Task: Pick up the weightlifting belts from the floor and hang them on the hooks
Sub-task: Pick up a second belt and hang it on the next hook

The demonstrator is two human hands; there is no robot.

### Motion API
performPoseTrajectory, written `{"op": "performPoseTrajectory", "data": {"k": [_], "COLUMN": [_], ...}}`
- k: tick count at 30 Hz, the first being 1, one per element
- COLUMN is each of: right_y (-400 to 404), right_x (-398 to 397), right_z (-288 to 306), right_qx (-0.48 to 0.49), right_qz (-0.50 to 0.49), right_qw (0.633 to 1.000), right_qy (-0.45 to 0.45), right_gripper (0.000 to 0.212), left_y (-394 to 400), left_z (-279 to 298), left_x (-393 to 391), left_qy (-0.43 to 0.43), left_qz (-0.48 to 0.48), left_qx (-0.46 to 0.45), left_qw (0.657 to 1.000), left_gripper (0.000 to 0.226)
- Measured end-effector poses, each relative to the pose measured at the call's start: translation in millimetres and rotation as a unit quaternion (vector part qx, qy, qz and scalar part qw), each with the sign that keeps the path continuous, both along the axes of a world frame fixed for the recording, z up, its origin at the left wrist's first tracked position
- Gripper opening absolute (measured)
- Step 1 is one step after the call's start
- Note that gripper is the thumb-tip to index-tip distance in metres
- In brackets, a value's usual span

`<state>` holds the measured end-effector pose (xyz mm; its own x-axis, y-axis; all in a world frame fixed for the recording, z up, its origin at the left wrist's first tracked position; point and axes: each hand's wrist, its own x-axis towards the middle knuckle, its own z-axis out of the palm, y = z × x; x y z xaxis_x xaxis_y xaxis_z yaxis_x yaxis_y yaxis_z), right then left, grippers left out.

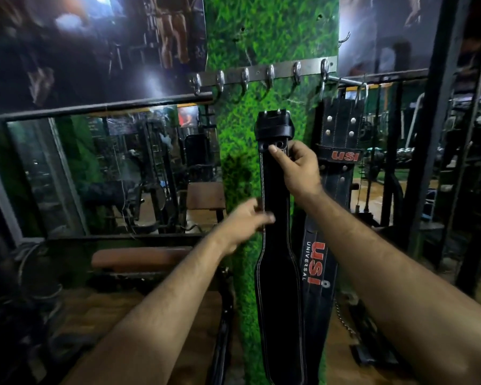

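— Gym clutter all round us, but look nearest first: two bare forearms reach up from the bottom edge toward a black belt (275,273) that dangles upright in front of the green grass-patterned panel (233,140).

— Which hand has it?

— Both. The left hand (245,222) is lower down, fingers curled round the belt's left edge about where the strap begins to widen (it is a bit blurred, so I cannot say how firmly). The right hand (296,165) is higher, thumb and fingers pinching the strap just below the buckle end (274,126).

— Is it on a hook?

— Not from what I see. The buckle end sits below the metal hook rail (261,75), apart from the hooks, and the belt's wide part falls well below the hands, out of the bottom of the view.

— And the other one?

— A second belt (339,140), black with red USI lettering, is just to the right, partly behind the right wrist. It hangs from rings at the right end of the rail, and its lower length, marked USI UNIVERSAL, runs down beside the first belt.

— Farther back?

— A brown padded bench (142,258) stands on the left, a mirror (109,168) behind it reflects dark machines, and dark posters (95,45) fill the wall above.
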<state>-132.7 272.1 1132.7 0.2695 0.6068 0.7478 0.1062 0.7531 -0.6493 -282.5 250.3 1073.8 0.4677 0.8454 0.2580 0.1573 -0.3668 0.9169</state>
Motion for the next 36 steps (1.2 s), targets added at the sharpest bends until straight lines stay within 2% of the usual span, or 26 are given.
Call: {"op": "performPoseTrajectory", "data": {"k": [3,5,7,11,12,14,18,20,22,24,25,29,31,34,35,36], "right_y": [-2,-5,-7,-13,-14,-16,-13,-12,-8,-9,-8,-15,-21,-29,-30,-34], "right_x": [0,2,8,17,18,14,-3,-10,-14,-20,-22,-22,-17,-8,-7,-11], "right_z": [-5,-4,-3,-16,-21,-31,-55,-61,-72,-85,-94,-119,-133,-141,-132,-116], "right_qx": [-0.008,-0.011,-0.017,-0.049,-0.059,-0.074,-0.079,-0.082,-0.096,-0.127,-0.140,-0.209,-0.253,-0.336,-0.337,-0.318], "right_qz": [0.041,0.059,0.075,0.112,0.121,0.133,0.164,0.158,0.170,0.174,0.182,0.190,0.175,0.149,0.148,0.152], "right_qw": [0.997,0.995,0.994,0.989,0.987,0.985,0.983,0.983,0.979,0.973,0.969,0.947,0.922,0.854,0.851,0.867], "right_qy": [-0.058,-0.077,-0.084,-0.082,-0.081,-0.079,-0.032,-0.037,-0.052,-0.079,-0.086,-0.152,-0.236,-0.369,-0.376,-0.352], "right_gripper": [0.007,0.018,0.021,0.013,0.008,0.015,0.014,0.020,0.038,0.057,0.058,0.027,0.031,0.035,0.035,0.033], "left_y": [2,5,7,5,5,1,-3,-3,-1,-3,-3,-5,-5,-3,-1,0], "left_z": [54,74,78,78,77,80,85,82,77,78,80,76,72,75,77,79], "left_x": [10,19,26,35,37,40,37,30,24,17,13,4,1,-6,-8,-9], "left_qy": [-0.192,-0.243,-0.241,-0.266,-0.268,-0.279,-0.312,-0.320,-0.321,-0.323,-0.322,-0.327,-0.340,-0.356,-0.360,-0.363], "left_qz": [0.013,0.008,0.037,0.061,0.066,0.075,0.085,0.091,0.098,0.104,0.103,0.109,0.117,0.114,0.111,0.106], "left_qx": [-0.006,-0.019,-0.019,-0.008,-0.001,0.010,0.017,0.014,0.013,0.010,0.012,0.013,0.007,0.018,0.021,0.022], "left_qw": [0.981,0.970,0.970,0.962,0.961,0.957,0.946,0.943,0.942,0.941,0.941,0.938,0.933,0.927,0.926,0.926], "left_gripper": [0.019,0.024,0.029,0.013,0.014,0.019,0.020,0.019,0.016,0.018,0.019,0.016,0.015,0.013,0.011,0.011]}}
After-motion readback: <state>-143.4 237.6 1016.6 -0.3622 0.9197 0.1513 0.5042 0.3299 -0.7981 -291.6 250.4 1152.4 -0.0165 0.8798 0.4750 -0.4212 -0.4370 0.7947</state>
